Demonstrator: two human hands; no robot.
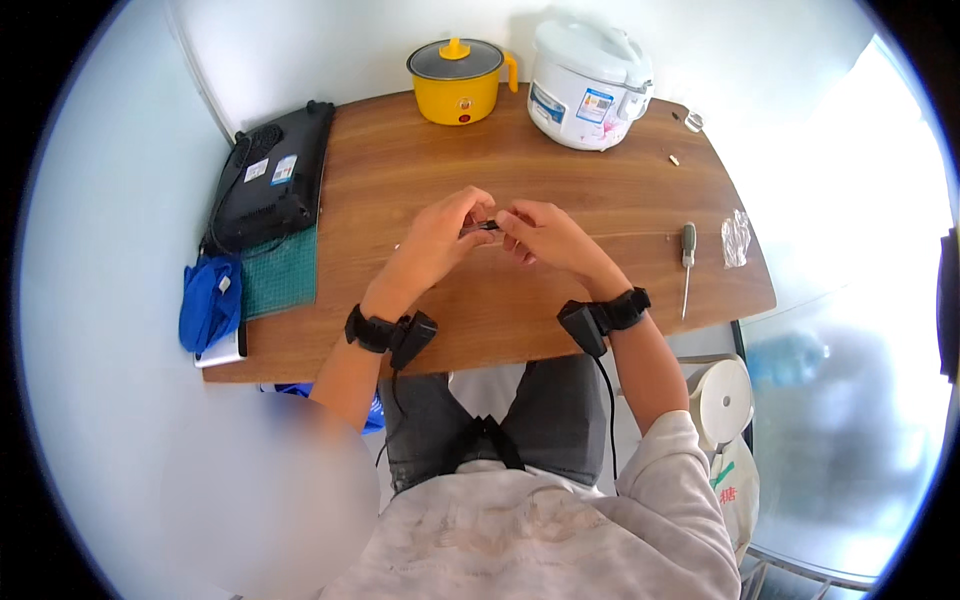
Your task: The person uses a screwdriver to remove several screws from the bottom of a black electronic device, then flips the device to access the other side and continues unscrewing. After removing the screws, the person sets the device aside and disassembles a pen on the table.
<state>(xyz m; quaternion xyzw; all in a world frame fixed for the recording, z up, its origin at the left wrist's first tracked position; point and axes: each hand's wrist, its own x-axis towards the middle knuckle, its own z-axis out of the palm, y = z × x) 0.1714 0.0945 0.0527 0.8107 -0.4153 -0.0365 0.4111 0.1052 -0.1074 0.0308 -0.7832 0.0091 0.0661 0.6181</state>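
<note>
My left hand (446, 236) and my right hand (546, 236) meet above the middle of the wooden table (400, 320). Between their fingertips is a small, dark, narrow piece (488, 225), pinched from both sides. Its kind is too small to make out, and the fingers hide its ends. Both hands are closed on it. To the right of my right hand lies a screwdriver (688, 246) with a grey-green handle, its shaft toward me. A crumpled clear plastic wrapper (735, 240) rests beside the screwdriver.
At the back stand a yellow electric pot (457, 95) with a lid and a white rice cooker (585, 95). On the left, a black laptop (275, 180) with a cable lies on a green cutting mat (280, 275). A blue cloth bundle (210, 303) sits at the left edge.
</note>
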